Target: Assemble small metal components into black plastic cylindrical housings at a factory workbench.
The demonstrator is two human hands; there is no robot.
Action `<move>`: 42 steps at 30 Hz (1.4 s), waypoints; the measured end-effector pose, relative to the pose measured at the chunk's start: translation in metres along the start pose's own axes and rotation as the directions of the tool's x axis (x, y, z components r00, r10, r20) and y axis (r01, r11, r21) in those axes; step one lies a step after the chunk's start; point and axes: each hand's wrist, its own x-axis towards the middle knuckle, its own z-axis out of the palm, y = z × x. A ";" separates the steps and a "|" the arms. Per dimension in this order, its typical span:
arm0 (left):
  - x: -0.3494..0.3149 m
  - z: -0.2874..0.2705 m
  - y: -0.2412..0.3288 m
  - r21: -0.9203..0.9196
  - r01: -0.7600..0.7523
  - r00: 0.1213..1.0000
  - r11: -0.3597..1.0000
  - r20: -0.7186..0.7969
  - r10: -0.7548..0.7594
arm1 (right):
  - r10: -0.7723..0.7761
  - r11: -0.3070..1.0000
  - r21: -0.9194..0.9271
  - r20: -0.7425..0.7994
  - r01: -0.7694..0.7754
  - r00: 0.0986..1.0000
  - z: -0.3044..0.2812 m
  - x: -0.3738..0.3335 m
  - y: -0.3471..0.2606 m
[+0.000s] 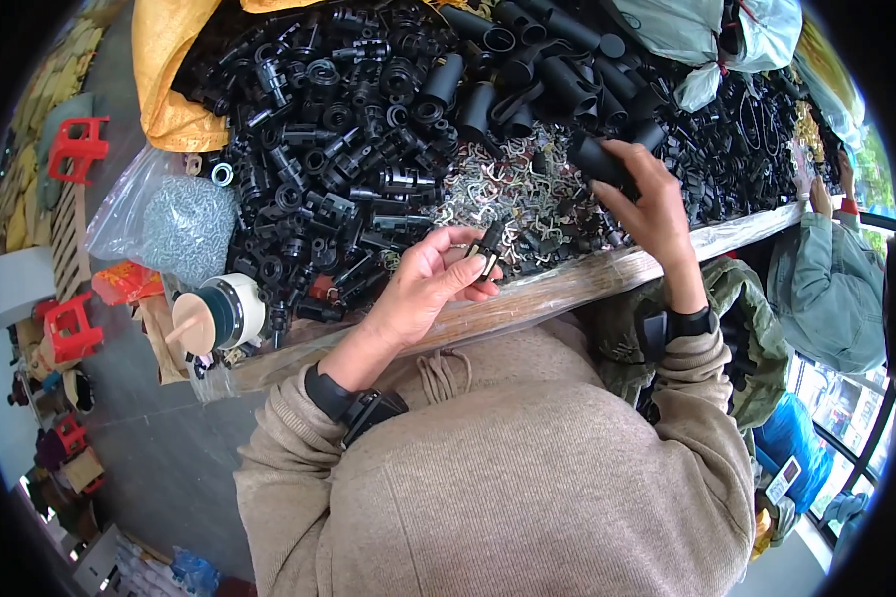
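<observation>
My left hand (430,289) pinches a small black plastic part (489,239) between thumb and fingers, just over the table's near edge. Farther right, my right hand (651,204) has its thumb and fingers around a short black tube (595,157). Beneath it lie many small metal hooks and clips (508,189), mixed with little black pieces. A heap of black plastic fittings (319,159) spreads to the left of both hands. Larger black tubes (565,85) are piled beyond my right hand.
The table's wooden edge (558,289) is wrapped in clear film. At left stand a bag of small metal pieces (184,224) and a white round container (231,310). Red stools (78,149) are on the floor. Another person (834,289) works at the right.
</observation>
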 end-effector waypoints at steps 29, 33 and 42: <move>-0.003 0.000 0.009 0.028 0.019 1.000 0.999 -0.024 -0.019 | -0.197 0.708 0.706 0.203 -0.004 0.959 0.024 -0.005 -0.054; -0.003 0.007 0.009 0.069 0.029 0.999 0.997 -0.015 -0.028 | -0.219 0.711 0.703 0.257 -0.026 0.941 0.028 -0.008 -0.057; 0.007 -0.004 0.003 0.113 0.134 0.986 0.985 -0.115 -0.121 | -0.164 0.749 0.654 0.340 -0.108 0.926 0.038 -0.006 -0.062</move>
